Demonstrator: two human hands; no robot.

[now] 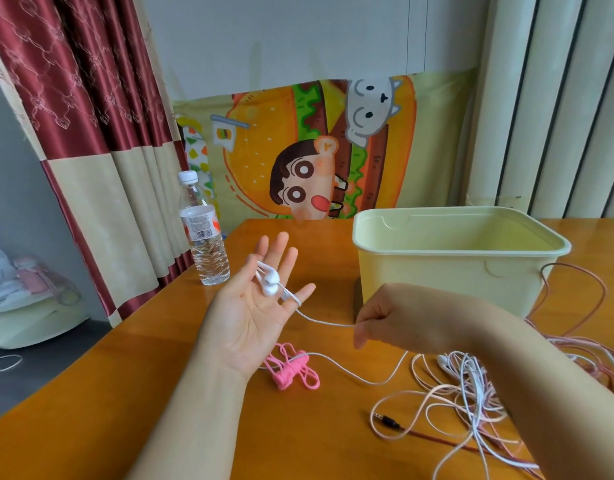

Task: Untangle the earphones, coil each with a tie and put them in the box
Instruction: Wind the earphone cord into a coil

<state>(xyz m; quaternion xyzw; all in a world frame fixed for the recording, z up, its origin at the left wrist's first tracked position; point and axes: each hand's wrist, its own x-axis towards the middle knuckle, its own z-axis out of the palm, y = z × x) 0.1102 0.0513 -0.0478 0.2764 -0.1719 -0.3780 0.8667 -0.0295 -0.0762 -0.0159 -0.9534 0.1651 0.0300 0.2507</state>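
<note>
Now two white earbuds (270,284) lie on an open hand, and the other hand holds their cord.
The left hand (253,306) faces up with its fingers straight and spread apart. The earbuds rest on the fingers, and the white cord (328,323) loops round the finger on the 3 o'clock side. The right hand (395,323), at 4 o'clock from the left hand, pinches that cord in curled fingers. Pink ties (291,368) lie on the table (298,438) at 5 o'clock from the left palm. Tangled earphones (471,393) lie at 4 o'clock in the view. The yellow box (454,250) stands at 2 o'clock. A water bottle (205,230) at 10 o'clock has a label with a barcode, but its words are too small to read.
</note>
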